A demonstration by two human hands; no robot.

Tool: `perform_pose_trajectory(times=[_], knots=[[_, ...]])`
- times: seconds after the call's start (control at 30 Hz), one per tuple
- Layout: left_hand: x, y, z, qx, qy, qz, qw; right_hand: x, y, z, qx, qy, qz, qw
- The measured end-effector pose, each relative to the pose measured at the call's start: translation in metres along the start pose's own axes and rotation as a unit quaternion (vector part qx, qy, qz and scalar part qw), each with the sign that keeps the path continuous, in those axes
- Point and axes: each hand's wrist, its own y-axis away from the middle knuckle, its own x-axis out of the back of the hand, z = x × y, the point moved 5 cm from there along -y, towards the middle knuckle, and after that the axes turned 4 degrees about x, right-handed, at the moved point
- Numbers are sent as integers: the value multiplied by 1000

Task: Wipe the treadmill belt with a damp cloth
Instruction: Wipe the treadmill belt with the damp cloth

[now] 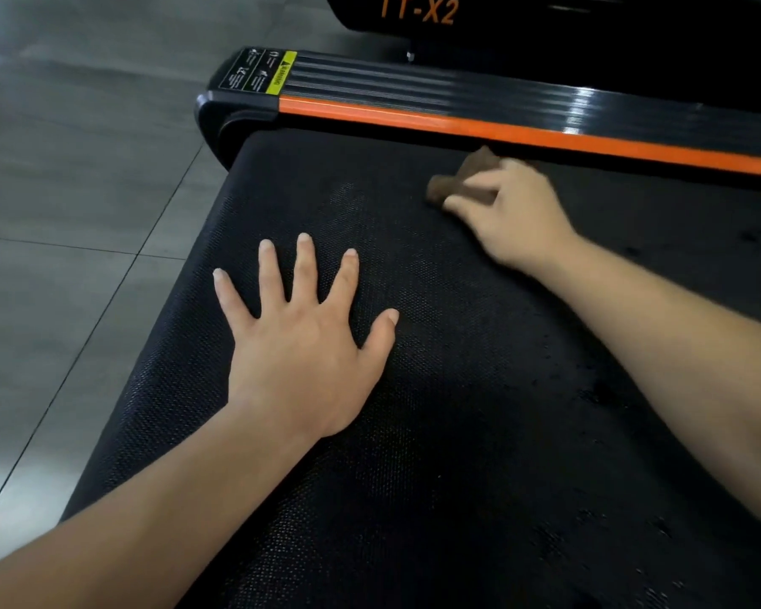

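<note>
My right fingers point(479, 182) curl down over a bunched brown cloth point(451, 189), pressing it to the treadmill belt point(458, 454) just short of the orange side rail point(501, 130). The right hand point(517, 215) is angled toward that rail and its forearm is stretched across the belt's width. My left hand point(302, 345), farther from the rail, lies flat on the belt, fingers point(306, 265) spread and straight. The belt's long axis runs parallel to the rail, so I judge the next stroke draws the cloth away from the rail, toward the left hand.
</note>
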Motion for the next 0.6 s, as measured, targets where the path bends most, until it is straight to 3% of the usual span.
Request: perform_pose_trajectory(times=[0.1,0.23,0.3,0.4,0.47,0.6], knots=[[0,0,0,4,3,-6,1000,8,18,-1,59,32,-33,997],[0,0,0,7,7,-4,1000,31,-16,43,-110,67,74,989],[0,-1,0,7,5,-8,1000,18,-2,26,-74,67,51,994],[0,-1,1,6,3,-10,1000,8,54,-16,44,-8,-30,999],[1,0,1,1,3,-7,1000,15,55,-9,72,25,-43,996],[2,2,0,-21,9,-12,1000,31,8,33,-95,62,62,992]])
